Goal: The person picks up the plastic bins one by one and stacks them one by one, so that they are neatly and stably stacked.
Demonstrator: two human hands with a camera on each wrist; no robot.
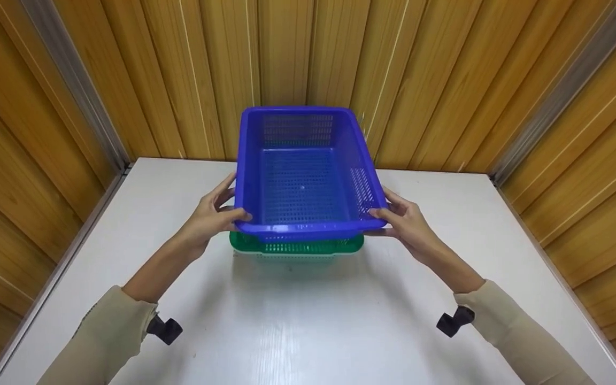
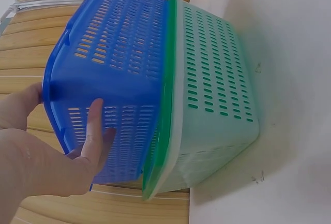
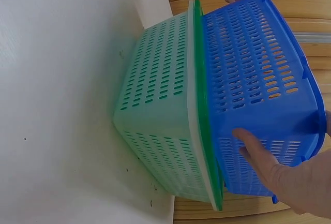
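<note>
1. The blue basket (image 1: 303,176) sits partly nested in the green basket (image 1: 296,246), its near end raised above the green rim; both are near the middle of the white table (image 1: 297,321), close to the wooden wall (image 1: 447,80).
2. The left hand (image 1: 213,214) grips the blue basket's near left corner, thumb hooked over the rim and fingers curled on the perforated side; the right hand (image 1: 404,222) grips the near right corner the same way; in the left wrist view the fingers (image 2: 95,131) lie pressed flat against the blue side.
3. Handling, as a judgement: thin perforated plastic with nothing inside, so likely light; the walls may flex a little, while the rolled rim looks stiffer; the plastic looks smooth and could slip, so the rim corners are the sound place to hold; not fragile.
4. The two baskets fit closely, so the green one may cling to the blue one and rise with it.
5. Hard to make out: how deep the blue basket sits inside the green one; from the head view only the green basket's near rim shows.
6. In the right wrist view the right hand (image 3: 289,177) is cut off by the frame edge, and its thumb cannot be seen.
7. A paler rim sits under the green rim; whether that is a third basket cannot be told.
</note>
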